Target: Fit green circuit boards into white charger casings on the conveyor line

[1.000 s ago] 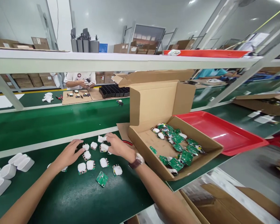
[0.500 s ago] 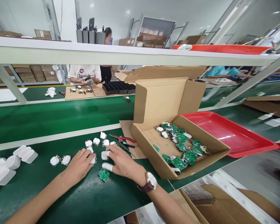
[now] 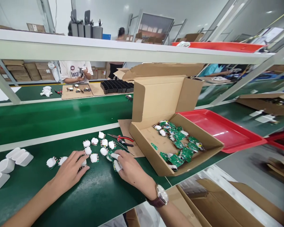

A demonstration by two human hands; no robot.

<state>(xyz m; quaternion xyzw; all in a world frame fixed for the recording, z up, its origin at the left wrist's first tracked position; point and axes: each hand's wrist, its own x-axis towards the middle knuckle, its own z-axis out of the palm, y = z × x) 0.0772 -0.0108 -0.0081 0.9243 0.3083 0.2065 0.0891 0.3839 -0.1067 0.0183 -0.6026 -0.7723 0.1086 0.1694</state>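
Note:
My left hand [image 3: 72,167] rests on the green bench, its thumb and index finger around a small circuit board with a white top [image 3: 84,163]. White covers wrap the thumb and index finger of my right hand [image 3: 130,167]. These fingers pinch at a green circuit board [image 3: 110,155], partly hidden beneath them. Between and beyond the hands stand several white-topped circuit boards [image 3: 94,158]. Two more, such as the one at far left [image 3: 51,162], sit beside my left hand.
An open cardboard box [image 3: 153,162] with several green boards stands to the right, a red tray [image 3: 227,126] behind it. Red-handled pliers [image 3: 124,138] lie by the box. White plastic housings [image 3: 25,157] are at left. A co-worker [image 3: 74,72] handles a part across the bench.
My right hand has moved onto a green board that lay below it. My left hand has shifted left, uncovering a white-topped board. The view has turned slightly right.

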